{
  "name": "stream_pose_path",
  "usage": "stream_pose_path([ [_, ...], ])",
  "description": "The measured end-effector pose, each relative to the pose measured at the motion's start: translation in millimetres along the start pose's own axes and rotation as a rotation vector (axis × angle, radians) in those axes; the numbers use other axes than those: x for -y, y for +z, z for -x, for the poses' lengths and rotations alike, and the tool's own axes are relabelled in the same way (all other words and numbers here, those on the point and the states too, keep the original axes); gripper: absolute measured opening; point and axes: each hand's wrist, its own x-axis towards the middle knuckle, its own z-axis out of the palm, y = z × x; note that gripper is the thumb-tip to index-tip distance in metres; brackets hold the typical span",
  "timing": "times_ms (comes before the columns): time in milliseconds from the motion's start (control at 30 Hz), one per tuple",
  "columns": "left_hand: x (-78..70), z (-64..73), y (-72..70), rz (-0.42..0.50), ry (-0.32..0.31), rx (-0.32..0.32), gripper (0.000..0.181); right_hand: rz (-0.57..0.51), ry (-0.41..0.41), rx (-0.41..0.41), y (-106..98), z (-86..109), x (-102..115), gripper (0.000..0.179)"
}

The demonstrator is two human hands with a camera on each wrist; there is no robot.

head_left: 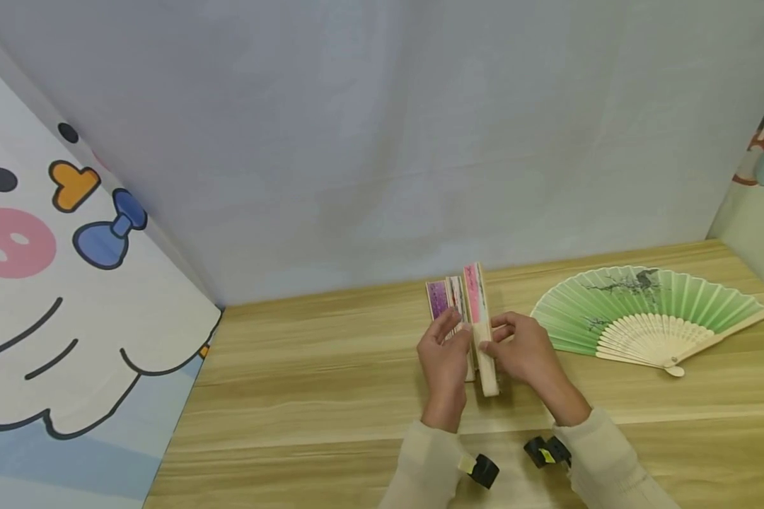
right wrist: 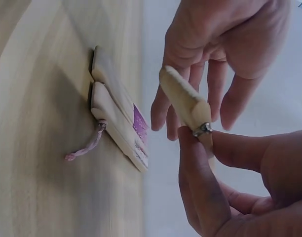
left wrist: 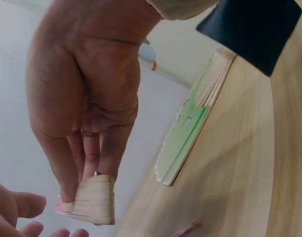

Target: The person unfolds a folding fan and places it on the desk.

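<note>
A folded hand fan (head_left: 475,297) with a pink leaf and pale wooden ribs stands tilted between both hands. My right hand (head_left: 525,346) pinches it near the ribs between thumb and fingers; the metal rivet (right wrist: 203,129) shows by that grip in the right wrist view. On the fan's other side is my left hand (head_left: 442,353), its fingers loosely spread and apart from the fan in the left wrist view. Behind the left hand, two more folded fans lie side by side on the table: a purple one (right wrist: 107,74) and a whitish one (right wrist: 111,116) with a pinkish tassel (right wrist: 92,143).
An opened green fan (head_left: 579,318) with a dark branch print lies on the wooden table (head_left: 305,382) to the right. Grey cloth (head_left: 356,141) hangs behind the table. A cartoon-printed panel (head_left: 102,339) borders the left side.
</note>
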Motion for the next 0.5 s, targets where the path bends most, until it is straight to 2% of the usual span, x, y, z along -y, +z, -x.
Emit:
stream_pose_path([
  [333, 2.5, 0.3, -0.3, -0.090, -0.023, 0.012, 0.024, -0.063, -0.056, 0.015, -0.4, 6.2, 1.4, 0.040],
  [500, 3.2, -1.0, -0.3, -0.091, -0.051, 0.036, 0.021, -0.064, -0.088, 0.002, -1.2, 5.8, 1.4, 0.032],
])
